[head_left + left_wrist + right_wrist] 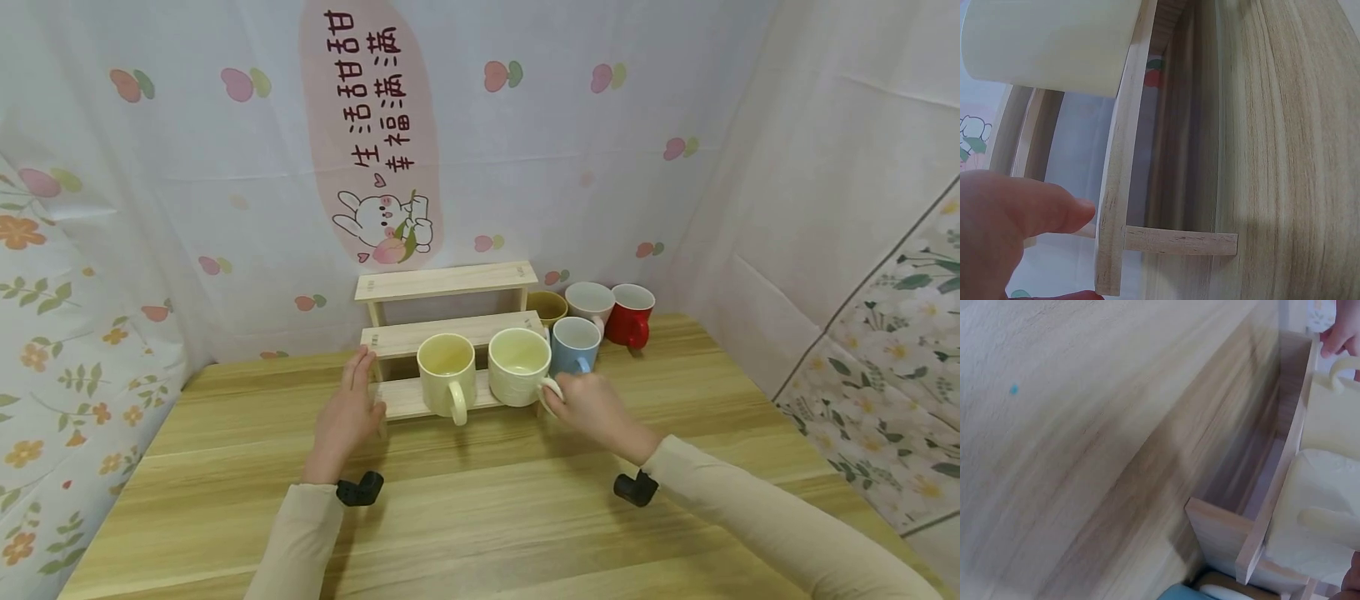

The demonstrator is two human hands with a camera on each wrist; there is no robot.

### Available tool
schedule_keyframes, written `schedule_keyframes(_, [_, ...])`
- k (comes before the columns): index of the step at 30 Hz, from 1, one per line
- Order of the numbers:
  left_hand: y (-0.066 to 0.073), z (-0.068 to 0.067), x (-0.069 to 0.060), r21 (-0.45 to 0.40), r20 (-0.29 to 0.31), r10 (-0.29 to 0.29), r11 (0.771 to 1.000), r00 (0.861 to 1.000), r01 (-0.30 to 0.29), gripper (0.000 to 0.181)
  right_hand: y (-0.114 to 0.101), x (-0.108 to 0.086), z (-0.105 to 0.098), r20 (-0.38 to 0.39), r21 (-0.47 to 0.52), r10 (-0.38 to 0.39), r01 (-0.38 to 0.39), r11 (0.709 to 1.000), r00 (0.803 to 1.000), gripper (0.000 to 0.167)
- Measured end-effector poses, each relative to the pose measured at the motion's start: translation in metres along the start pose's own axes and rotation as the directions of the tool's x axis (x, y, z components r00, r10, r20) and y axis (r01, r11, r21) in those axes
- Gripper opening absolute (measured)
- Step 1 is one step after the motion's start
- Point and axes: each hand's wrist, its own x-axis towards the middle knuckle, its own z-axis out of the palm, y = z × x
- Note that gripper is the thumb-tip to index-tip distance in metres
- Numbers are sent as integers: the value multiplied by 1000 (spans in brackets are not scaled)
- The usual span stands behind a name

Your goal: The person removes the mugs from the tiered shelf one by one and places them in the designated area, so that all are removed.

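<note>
A three-tier wooden rack [442, 333] stands against the back curtain. On its lowest shelf sit a pale yellow mug [447, 375], handle toward the front, and a cream mug [517, 367] to its right. My right hand [600, 412] holds the cream mug by its handle; in the right wrist view the mug's base [1300, 531] is at the shelf's end, though contact is hard to tell. At the rack's left end my left hand [345, 425] rests with fingers extended. The left thumb [1060, 209] lies close to the lowest shelf's end.
Right of the rack stand a blue mug [575, 343], a mustard mug [547, 307] partly hidden, a pale pink mug [590, 302] and a red mug [631, 317]. Patterned curtains [570, 167] enclose the wooden table [465, 517] at the back and sides.
</note>
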Motion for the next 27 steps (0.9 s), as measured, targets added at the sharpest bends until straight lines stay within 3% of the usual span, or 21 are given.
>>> schedule_keyframes(3, [-1,0,1,4,-6,4,1000,1000,-4,78,-1,0,2,11,10,1,-1,1000,1000,30])
schedule_keyframes(8, [-2,0,1,15,-5,3,1000,1000,-3,78,-2,-3,5,-39,10,-22,22,1000,999,33])
schedule_keyframes(17, [-2,0,0,11,-3,-2,1000,1000,2,78,-1,-11,0,-13,47,42,-41,998,999,33])
schedule_keyframes(27, [-2,1,1,13,-7,1,1000,1000,-1,78,9,-23,-8,-135,54,20,-13,998,991,32])
